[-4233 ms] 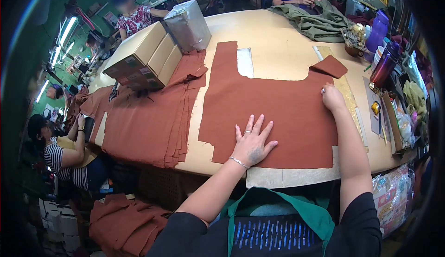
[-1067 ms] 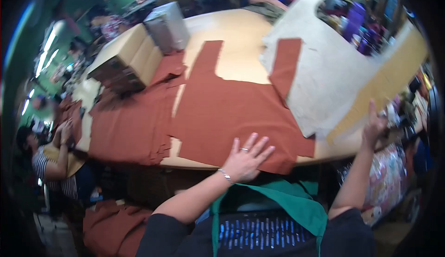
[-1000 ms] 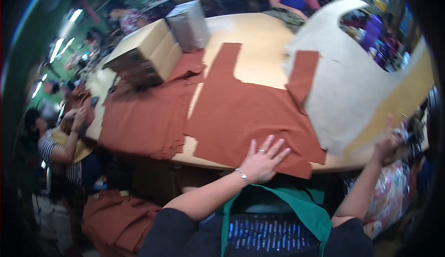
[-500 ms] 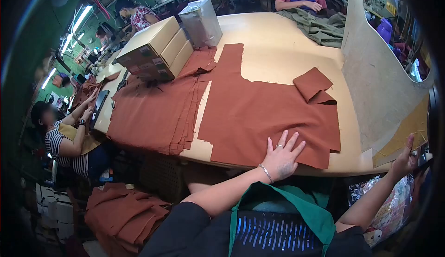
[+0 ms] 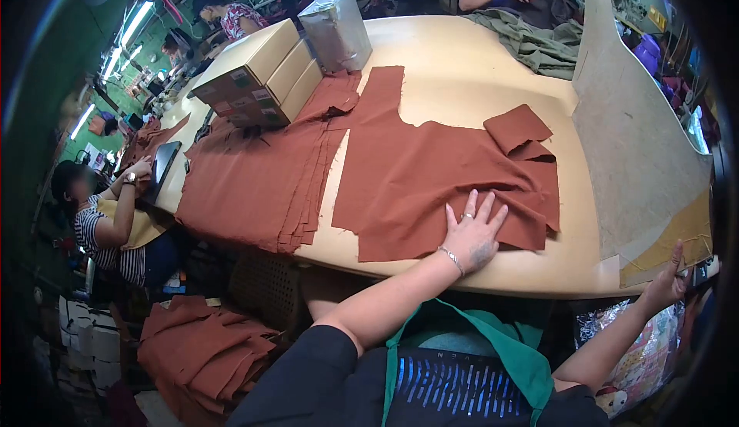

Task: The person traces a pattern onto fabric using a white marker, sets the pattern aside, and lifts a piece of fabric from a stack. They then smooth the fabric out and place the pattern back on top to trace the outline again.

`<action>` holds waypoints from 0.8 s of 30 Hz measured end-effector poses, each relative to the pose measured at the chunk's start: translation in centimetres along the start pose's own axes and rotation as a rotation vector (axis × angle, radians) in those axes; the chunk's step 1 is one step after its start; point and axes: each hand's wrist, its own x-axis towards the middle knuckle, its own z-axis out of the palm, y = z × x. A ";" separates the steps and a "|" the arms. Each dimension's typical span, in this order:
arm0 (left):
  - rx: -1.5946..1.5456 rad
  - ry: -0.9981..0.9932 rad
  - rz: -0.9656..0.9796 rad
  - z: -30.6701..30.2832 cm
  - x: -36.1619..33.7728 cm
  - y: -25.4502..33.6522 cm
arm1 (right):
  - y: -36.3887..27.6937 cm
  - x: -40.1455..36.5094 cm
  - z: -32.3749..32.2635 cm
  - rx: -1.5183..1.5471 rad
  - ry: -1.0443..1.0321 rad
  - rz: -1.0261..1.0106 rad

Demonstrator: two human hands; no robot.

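A rust-brown cut cloth panel [image 5: 431, 173] lies on the table, creased around my left hand [image 5: 473, 241]. That hand presses flat on the panel near the table's front edge, fingers spread, with a ring and a bracelet on it. At the panel's far right corner a smaller folded piece of the same cloth [image 5: 517, 130] rests on top. My right hand [image 5: 667, 282] is at the far right, beside the lower end of an upright board [image 5: 639, 142]. One digit there points up; the others are partly lost against a dark object at the rim.
Left of the panel is a stack of rust-brown cloth [image 5: 254, 188], with cardboard boxes [image 5: 258, 77] and a grey-wrapped box [image 5: 336, 31] behind. More cloth pieces [image 5: 204, 358] are piled low at left. Co-workers sit at left and across the table [image 5: 462, 58], one handling dark green cloth [image 5: 531, 42].
My left hand has pushed the panel a little away from the table's front edge, and its right part has wrinkled. The right hand has dipped slightly. The co-worker at left has brought both hands together.
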 end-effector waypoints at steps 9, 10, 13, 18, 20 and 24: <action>-0.076 -0.177 0.142 -0.4 -1.7 2.9 | 1.6 -0.4 -0.9 -0.084 0.034 0.002; -0.066 -0.163 0.158 -0.1 -1.4 2.8 | 1.9 -0.4 -1.1 -0.073 0.037 0.027; -0.045 -0.150 0.187 0.0 -0.9 2.9 | 0.6 -0.9 -0.4 -0.090 0.058 0.060; -0.042 -0.190 0.171 -1.3 -1.2 3.9 | 1.9 -1.1 -1.1 0.003 0.044 0.095; -0.065 -0.169 0.175 -1.6 -1.2 4.4 | 2.0 -1.1 -0.9 0.030 0.054 0.050; -0.100 -0.149 0.116 -3.1 1.5 4.4 | 1.3 -1.3 -0.7 -0.007 0.089 0.095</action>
